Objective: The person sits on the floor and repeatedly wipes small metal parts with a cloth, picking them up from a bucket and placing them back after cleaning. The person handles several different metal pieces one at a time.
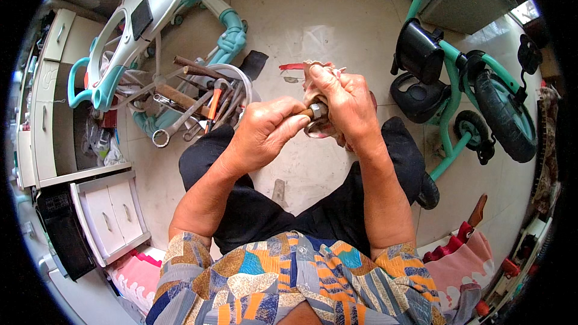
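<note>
My left hand (271, 133) pinches the end of a brownish threaded bolt (308, 113) between thumb and fingers. A shiny hex nut (318, 111) sits around the bolt, close to my right hand (350, 101). That right hand clutches a crumpled pinkish-white rag (313, 92), its thumb pressing on the cloth. Just under the nut a rounded metal part (315, 132) shows; my right fingers hide the rest of it, so I cannot tell what it is. Both hands are held up above the floor, between my knees.
To the left stands a white bucket (249, 82) of tools, with a ring spanner (161, 137) and an orange-handled tool (214, 104) sticking out. A baby walker (158, 4) is behind it. A green tricycle (453, 95) stands at right. A red strip (291, 67) lies on the tiled floor (280, 4).
</note>
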{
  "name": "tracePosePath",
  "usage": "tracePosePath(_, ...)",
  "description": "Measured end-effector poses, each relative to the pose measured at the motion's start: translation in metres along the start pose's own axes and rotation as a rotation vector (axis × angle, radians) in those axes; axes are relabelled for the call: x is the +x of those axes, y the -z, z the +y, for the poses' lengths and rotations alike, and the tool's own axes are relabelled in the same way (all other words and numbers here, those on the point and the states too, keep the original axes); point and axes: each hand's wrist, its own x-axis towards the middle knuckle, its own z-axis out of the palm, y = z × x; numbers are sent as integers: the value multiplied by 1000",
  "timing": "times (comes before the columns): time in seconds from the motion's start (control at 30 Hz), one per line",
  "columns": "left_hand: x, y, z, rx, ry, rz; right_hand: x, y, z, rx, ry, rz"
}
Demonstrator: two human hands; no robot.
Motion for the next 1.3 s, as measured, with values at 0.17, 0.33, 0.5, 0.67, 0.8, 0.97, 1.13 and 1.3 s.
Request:
tracePosePath(0.17,1,1,1,-187,65,72,2,-1,-6,538,-166,150)
tracePosePath(0.33,-1,3,7,-642,336,129,10,8,-7,1017,-286,327)
tracePosePath(0.5,2,-1,6,-847,427,125,7,2,8,1180,-360,104)
tracePosePath(0.67,4,-7,4,-714,443,143,6,-4,10,1280,-348,145)
tracePosePath(0.8,4,-10,2,-659,473,161,5,-1,6,1238,-290,181)
tracePosePath(0.97,7,-14,1,-657,441,144,1,9,-6,1039,-293,253)
tracePosePath(1.13,8,-10,3,-851,492,156,8,22,-10,991,-140,391)
tracePosePath(1.3,8,-16,-1,-733,393,269,3,11,-14,1001,-105,443)
